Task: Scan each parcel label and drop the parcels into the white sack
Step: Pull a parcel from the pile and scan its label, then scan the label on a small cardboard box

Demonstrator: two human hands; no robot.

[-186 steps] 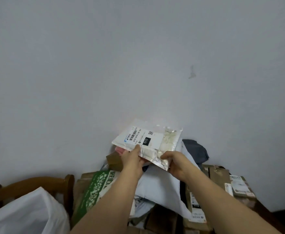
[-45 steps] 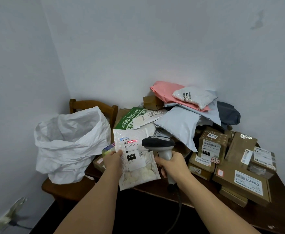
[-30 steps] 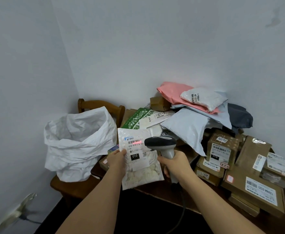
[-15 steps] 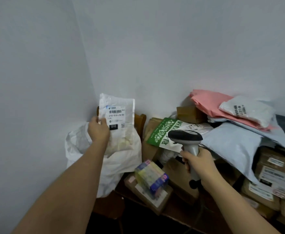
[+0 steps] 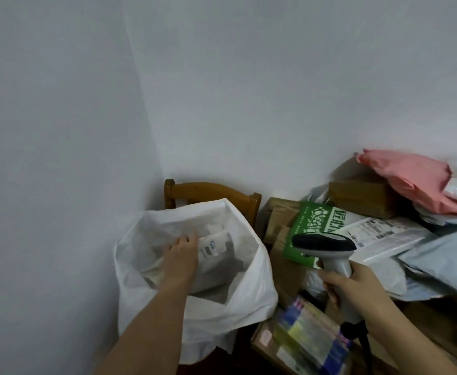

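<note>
The white sack stands open on a wooden chair in the corner. My left hand reaches into its mouth with the fingers spread and fairly straight. The white plastic parcel, label up, lies inside the sack just right of those fingers; whether they touch it I cannot tell. My right hand grips the handle of the grey barcode scanner, held upright over the table's left end, its head pointing left.
The chair back rises behind the sack. To the right, parcels are piled: a pink mailer, a brown box, a green printed parcel, a grey mailer. A colourful pack lies near the front.
My left hand carried the white parcel from in front of the scanner to above the sack, then down into its mouth, where the fingers have spread. The scanner hand stayed by the table.
</note>
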